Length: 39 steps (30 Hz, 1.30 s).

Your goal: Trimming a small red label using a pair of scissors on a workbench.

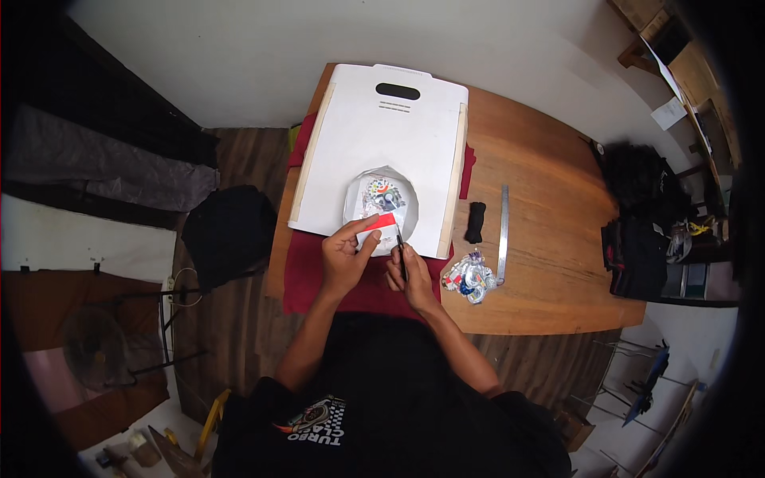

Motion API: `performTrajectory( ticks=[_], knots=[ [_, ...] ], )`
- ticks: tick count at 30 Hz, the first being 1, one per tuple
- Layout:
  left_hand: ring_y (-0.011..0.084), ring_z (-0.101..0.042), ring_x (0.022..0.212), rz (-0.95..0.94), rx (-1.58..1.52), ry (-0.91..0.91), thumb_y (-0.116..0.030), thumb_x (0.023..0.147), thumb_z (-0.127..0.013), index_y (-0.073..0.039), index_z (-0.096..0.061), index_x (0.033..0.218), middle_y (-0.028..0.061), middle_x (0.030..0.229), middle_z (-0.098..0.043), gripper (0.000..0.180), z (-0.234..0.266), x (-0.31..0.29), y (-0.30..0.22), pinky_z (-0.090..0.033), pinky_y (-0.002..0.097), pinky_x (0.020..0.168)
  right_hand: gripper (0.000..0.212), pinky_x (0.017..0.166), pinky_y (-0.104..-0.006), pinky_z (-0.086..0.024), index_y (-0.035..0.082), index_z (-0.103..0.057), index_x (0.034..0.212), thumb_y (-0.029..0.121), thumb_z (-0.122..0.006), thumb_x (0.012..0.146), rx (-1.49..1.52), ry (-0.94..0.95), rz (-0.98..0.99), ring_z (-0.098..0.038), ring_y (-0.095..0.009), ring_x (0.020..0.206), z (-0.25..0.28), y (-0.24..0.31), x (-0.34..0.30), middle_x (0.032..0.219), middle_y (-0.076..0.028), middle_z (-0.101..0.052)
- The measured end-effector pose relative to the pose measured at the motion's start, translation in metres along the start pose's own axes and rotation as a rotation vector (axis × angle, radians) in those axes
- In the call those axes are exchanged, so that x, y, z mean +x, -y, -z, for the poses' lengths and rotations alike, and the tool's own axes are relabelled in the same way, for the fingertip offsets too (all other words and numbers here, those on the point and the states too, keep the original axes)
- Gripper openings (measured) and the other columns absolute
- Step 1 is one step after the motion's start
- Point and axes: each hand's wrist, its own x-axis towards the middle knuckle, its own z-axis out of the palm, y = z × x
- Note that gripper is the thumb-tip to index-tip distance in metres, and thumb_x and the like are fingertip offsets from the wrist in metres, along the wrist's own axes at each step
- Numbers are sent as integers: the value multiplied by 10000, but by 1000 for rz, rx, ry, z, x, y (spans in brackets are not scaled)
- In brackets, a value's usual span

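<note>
My left hand (pixel 344 256) pinches a small red and white piece (pixel 382 222), which looks like a sticker or label. Closed in my right hand (pixel 413 280) is a slim black-handled tool (pixel 402 259) with a thin metal tip; its exact kind is hard to make out. The tip meets or nearly meets the right side of the piece. Both hands are over the near edge of a large white panel (pixel 398 131) with a slotted handle hole. Beyond my fingers, a round pale-rimmed hollow (pixel 410 191) in the panel holds colourful printed cut-outs (pixel 382 193).
Dark red cloth (pixel 307 275) lies under the panel on a wooden table (pixel 550 207). To the right are a black rolled item (pixel 476 221), a metal ruler (pixel 504 231) and a pile of shiny printed pieces (pixel 472 276). Black folded cloth (pixel 637 251) is stacked at the far right.
</note>
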Motion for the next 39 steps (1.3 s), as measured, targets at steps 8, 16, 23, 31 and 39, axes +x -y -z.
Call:
performTrajectory(
  ticks=[8,16,23,31,39],
  knots=[
    [80,-620,948,-10,-4,7,62,921,-674,74,-658,1235,113,1122,-684,315,0,-1,1,-499,191,777,379,480,-258,-258,104,-397,916,419,-304,1105,0,-11,-1,-246,-83,491,-1,0,-1,611,31,-294],
    [101,-636,983,13,29,11,56,925,-672,74,-655,1238,123,1129,-684,315,3,-2,4,-516,211,812,376,476,-259,-269,99,-401,918,409,-306,1107,18,2,26,-253,-82,487,3,-7,0,603,28,-298],
    [112,-643,995,5,-8,4,59,926,-669,78,-655,1234,131,1136,-683,309,0,-3,-5,-522,214,816,373,480,-260,-271,96,-402,918,403,-304,1107,13,-7,25,-253,-83,488,3,-7,-1,606,27,-301],
    [114,-639,1010,15,4,27,52,924,-676,77,-654,1235,137,1145,-684,312,2,-3,-2,-519,214,824,377,482,-262,-262,96,-404,918,406,-300,1106,33,0,0,-245,-83,488,4,-5,-1,605,30,-296],
    [110,-636,988,16,-18,33,39,925,-683,73,-660,1230,141,1152,-687,307,1,-3,-1,-514,211,803,374,480,-260,-256,101,-399,905,403,-309,1106,27,-14,23,-231,-84,483,4,-4,-1,604,34,-291]
  ],
)
